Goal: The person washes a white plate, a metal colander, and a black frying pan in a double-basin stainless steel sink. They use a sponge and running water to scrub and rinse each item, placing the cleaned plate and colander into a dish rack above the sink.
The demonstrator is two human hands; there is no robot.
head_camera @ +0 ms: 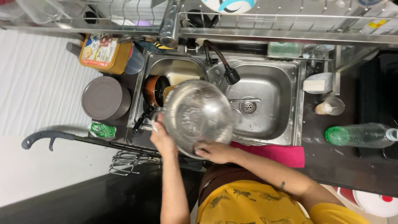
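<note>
Over the middle of a steel double sink I hold a large clear glass bowl, tilted so its inside faces the camera. My left hand grips the bowl's left rim. The bowl's lower rim rests in my right hand, with the fingers curled under it. A black faucet with a spray head hangs just above and to the right of the bowl. The bowl covers part of the left basin.
A brown pot with a black handle lies in the left basin; the right basin shows its drain. On the counter are a grey round container, a yellow box, a pink cloth, a green-capped bottle and a small glass. A dish rack hangs overhead.
</note>
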